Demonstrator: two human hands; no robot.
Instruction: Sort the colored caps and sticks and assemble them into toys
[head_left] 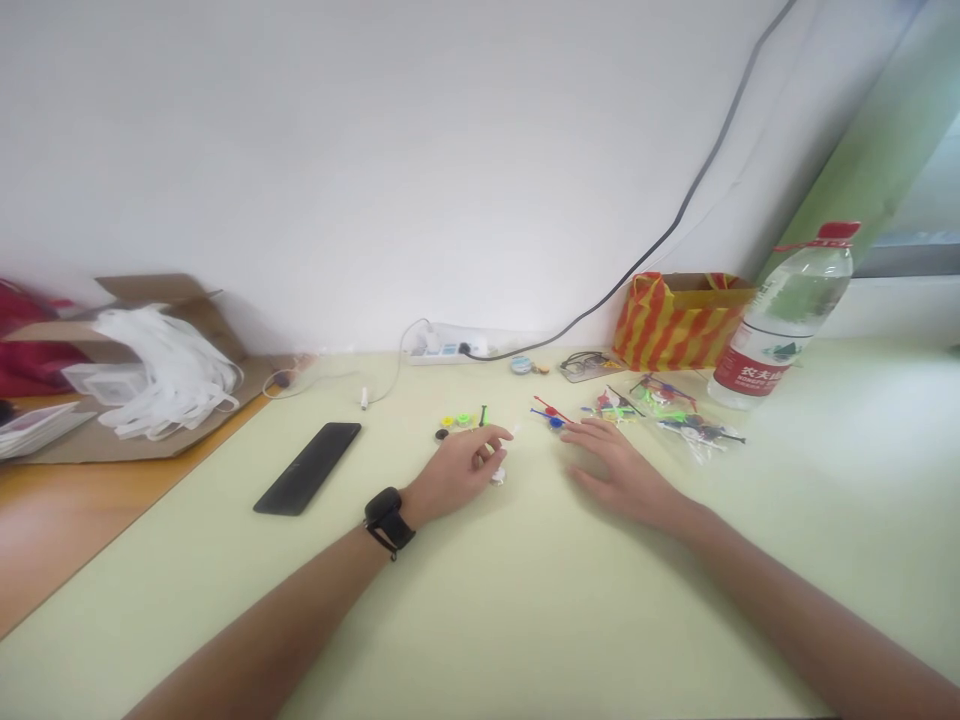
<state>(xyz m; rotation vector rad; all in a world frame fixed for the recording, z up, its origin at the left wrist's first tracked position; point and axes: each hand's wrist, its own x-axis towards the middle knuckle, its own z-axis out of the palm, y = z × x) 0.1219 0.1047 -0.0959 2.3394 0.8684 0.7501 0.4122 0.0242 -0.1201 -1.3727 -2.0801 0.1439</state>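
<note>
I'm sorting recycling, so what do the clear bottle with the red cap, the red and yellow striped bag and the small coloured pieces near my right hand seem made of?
Clear bottle: probably glossy plastic; see-through, with highlights. Striped bag: likely paper; brown inside, boxy, finish unclear. Small coloured pieces: perhaps plastic, from their bright, solid colours; too small to judge finish.

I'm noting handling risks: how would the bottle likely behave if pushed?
The bottle would probably tip if pushed near the top, being tall for its base. Once over, its rounded body would likely roll on the flat table. Its clear, plastic-looking wall may flex when squeezed; I can't tell how full it is.
</note>
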